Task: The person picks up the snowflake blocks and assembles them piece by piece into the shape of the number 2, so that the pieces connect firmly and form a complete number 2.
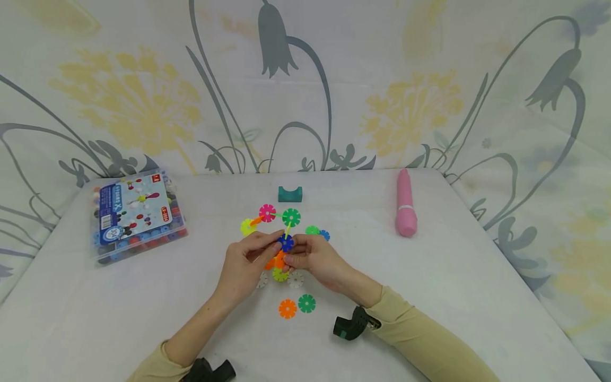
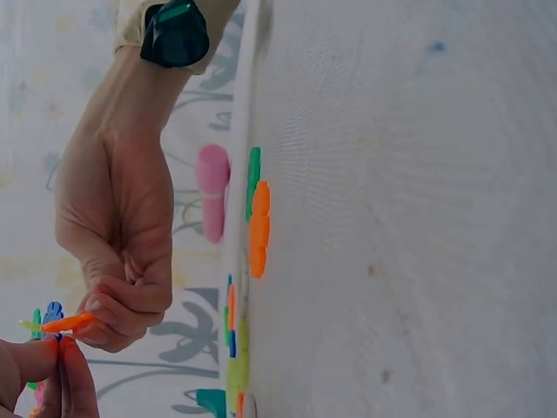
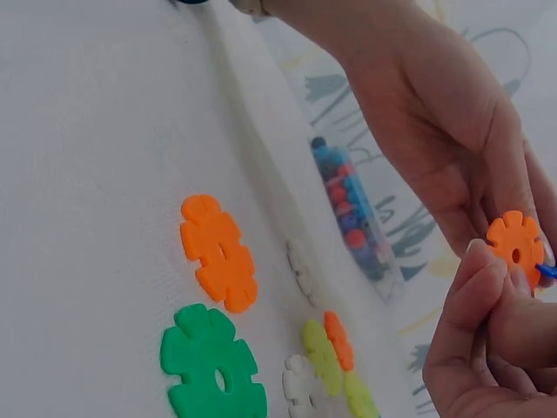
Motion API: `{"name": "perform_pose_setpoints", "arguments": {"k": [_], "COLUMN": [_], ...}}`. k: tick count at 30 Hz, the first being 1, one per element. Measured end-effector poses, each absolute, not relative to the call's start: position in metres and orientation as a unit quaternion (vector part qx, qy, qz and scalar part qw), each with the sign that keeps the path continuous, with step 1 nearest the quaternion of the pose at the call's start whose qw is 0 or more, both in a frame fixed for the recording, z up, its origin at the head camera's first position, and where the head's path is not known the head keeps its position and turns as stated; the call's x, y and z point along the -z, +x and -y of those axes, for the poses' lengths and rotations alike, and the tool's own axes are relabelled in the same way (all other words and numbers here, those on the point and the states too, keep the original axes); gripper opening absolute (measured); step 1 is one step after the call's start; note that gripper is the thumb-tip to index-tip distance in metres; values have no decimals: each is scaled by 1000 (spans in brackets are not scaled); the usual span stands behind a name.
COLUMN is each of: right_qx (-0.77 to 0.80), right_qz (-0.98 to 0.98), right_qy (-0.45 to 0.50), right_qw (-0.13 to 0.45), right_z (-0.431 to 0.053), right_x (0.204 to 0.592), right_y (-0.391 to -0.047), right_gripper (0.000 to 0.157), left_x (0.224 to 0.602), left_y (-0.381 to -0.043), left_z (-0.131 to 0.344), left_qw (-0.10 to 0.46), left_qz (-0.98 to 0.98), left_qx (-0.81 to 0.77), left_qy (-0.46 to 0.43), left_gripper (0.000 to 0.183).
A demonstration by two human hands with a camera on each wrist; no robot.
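Note:
My left hand pinches a dark blue notched disc between thumb and fingers. My right hand grips an orange notched disc, which meets the blue one at its edge. From the blue disc a joined chain runs away through a pale yellow disc, a green disc and a pink disc, ending at an orange one and a yellow one. Both hands meet at the blue disc, and the fingers partly hide the joint.
Loose discs lie near the hands, among them an orange disc and a green disc. A clear box of beads stands left, a teal block at the back, a pink wand-shaped object right.

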State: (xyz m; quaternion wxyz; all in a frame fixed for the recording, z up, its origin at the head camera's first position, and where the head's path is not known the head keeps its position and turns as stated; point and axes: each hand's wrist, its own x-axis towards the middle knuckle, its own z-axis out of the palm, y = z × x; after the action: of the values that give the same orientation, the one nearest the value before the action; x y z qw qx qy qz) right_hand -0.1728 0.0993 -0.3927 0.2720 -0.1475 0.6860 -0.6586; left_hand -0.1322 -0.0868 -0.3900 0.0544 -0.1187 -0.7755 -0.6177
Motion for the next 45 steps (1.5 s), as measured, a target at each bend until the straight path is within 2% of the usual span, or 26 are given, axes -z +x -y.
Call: {"name": "perform_pose_setpoints", "arguments": {"k": [15, 29, 37, 45], "right_qx": [676, 682, 695, 700], "right_qz": [-679, -676, -656, -649], "right_qy": [-110, -80, -82, -79], "right_qw": [266, 269, 284, 287], "right_z": [-95, -95, -97, -97], "right_x": [394, 390, 386, 386], "right_y": [-170, -167, -167, -167], "right_gripper": [17, 28, 35, 30], "left_x": [388, 386, 387, 386], "left_y": [-133, -129, -130, -129], "left_z": [87, 83, 80, 79], "left_qw": [52, 52, 51, 64], "left_qz": [769, 775, 766, 769], "left_qx": [623, 607, 622, 617], "left_qy": [-135, -169, -154, -154], "left_gripper": [30, 29, 29, 29]}}
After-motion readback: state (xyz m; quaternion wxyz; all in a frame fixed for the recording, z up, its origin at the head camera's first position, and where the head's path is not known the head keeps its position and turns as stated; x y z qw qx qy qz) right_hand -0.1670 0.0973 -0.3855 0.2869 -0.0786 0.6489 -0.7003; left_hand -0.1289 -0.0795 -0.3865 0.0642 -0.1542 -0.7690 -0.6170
